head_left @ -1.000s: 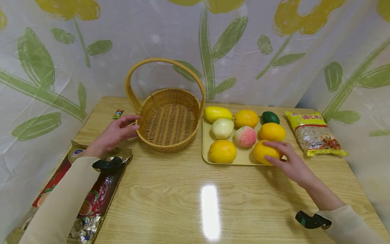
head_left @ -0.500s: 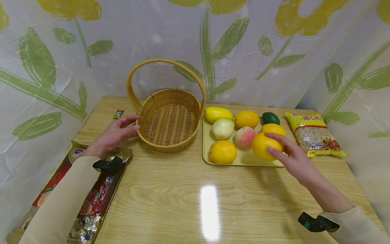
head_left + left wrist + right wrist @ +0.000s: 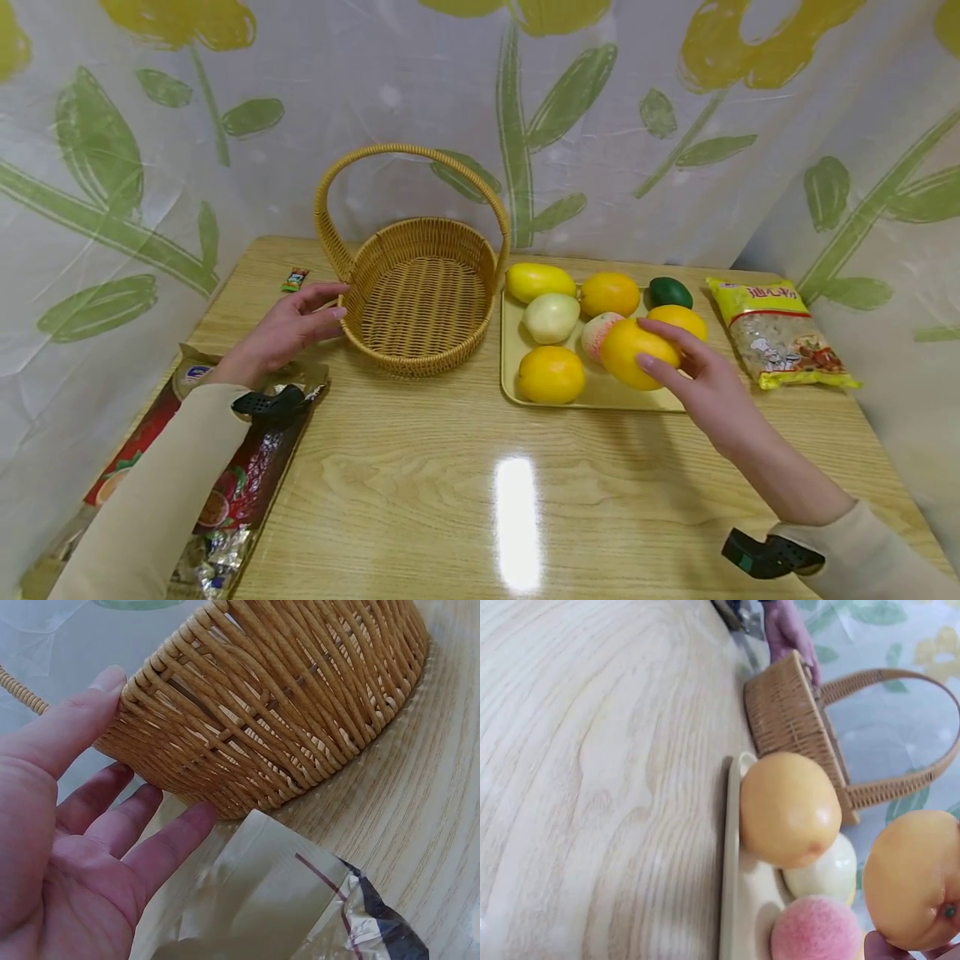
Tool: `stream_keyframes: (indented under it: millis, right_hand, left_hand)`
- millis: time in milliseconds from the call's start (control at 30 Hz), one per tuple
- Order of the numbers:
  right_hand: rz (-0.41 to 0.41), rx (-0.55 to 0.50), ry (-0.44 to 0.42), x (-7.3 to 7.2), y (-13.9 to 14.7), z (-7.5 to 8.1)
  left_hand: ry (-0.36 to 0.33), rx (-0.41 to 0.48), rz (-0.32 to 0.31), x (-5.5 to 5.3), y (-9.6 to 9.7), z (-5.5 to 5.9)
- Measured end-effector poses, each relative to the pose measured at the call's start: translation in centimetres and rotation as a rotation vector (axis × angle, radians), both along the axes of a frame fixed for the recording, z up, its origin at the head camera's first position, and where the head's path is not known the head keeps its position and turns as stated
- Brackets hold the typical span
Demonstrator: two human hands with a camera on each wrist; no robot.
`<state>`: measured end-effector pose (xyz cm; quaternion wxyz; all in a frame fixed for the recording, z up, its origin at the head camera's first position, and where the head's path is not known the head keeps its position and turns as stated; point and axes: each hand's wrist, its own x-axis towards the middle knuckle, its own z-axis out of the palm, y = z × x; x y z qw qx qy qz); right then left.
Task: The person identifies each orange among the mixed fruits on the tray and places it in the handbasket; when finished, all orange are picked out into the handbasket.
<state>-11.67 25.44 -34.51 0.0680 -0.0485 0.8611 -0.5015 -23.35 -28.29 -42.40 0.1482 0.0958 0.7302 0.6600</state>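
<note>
My right hand [image 3: 712, 387] pinches an orange [image 3: 636, 354] between thumb and fingers, raised over the front right of a yellow tray [image 3: 600, 398]. In the right wrist view this orange [image 3: 911, 881] shows its stem end, with fingertips below it. On the tray lie more oranges [image 3: 551, 375], a peach [image 3: 597, 335] partly hidden by the held orange, a pale round fruit [image 3: 551, 318], a long yellow fruit [image 3: 538, 282] and a dark green fruit [image 3: 670, 292]. My left hand [image 3: 288, 329] touches the left rim of a wicker basket [image 3: 427, 364], its fingers nearly straight along the outer wall [image 3: 247, 712].
A big red-brown foil package [image 3: 240, 475] lies under my left forearm. Behind the left hand is a small snack packet [image 3: 295, 279]. A yellow-topped food bag [image 3: 783, 333] sits right of the tray. The basket's tall handle [image 3: 412, 150] arches up before a flowered curtain [image 3: 375, 83].
My right hand has lifted the orange from the tray's front right corner and carried it a little left, in front of the peach. The left hand stays at the basket.
</note>
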Motion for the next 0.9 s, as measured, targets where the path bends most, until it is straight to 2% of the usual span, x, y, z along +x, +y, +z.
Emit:
stream_keyframes:
  millis: [367, 633, 800, 900]
  right_hand:
    - [0.040, 0.048, 0.039, -0.8, -1.8, 1.4]
    - [0.077, -0.018, 0.024, -2.2, -4.6, 2.4]
    - [0.105, -0.097, -0.005, -3.5, -6.5, 2.6]
    - [0.132, -0.103, 0.004, -4.3, -7.7, 2.7]
  left_hand:
    - [0.023, -0.030, 0.000, 0.3, 0.0, 0.4]
    - [0.033, -0.081, 0.030, 0.3, 0.0, 0.3]
    - [0.021, -0.073, 0.057, 0.3, 0.3, 0.2]
    - [0.019, -0.065, 0.057, 0.3, 0.5, 0.2]
